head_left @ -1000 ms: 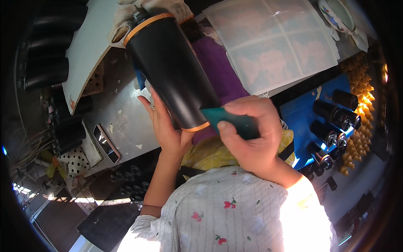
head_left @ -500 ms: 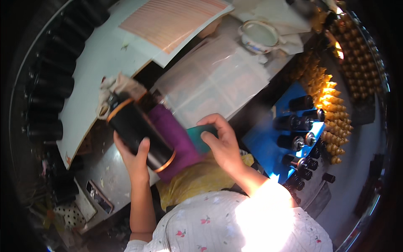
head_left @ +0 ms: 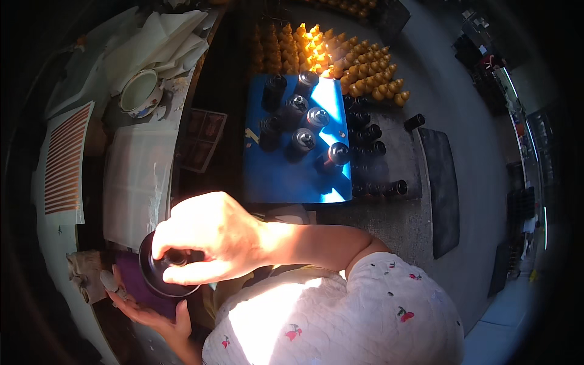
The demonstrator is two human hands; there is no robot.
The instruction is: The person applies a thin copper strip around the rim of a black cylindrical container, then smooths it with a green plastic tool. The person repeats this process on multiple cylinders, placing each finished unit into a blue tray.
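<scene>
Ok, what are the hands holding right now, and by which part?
A black bottle: the right hand grips its top end from above, and the left hand supports it from underneath.

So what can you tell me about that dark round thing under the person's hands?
The black bottle is seen end-on, a glossy round dark rim with a small knob at its centre. The right hand lies over it, fingers on the knob. The left hand cups it from below, beside a purple cloth.

Hard sunlight blows out the right hand (head_left: 213, 240) and white top (head_left: 328, 316), while fisheye edges sink into dark vignette.
</scene>
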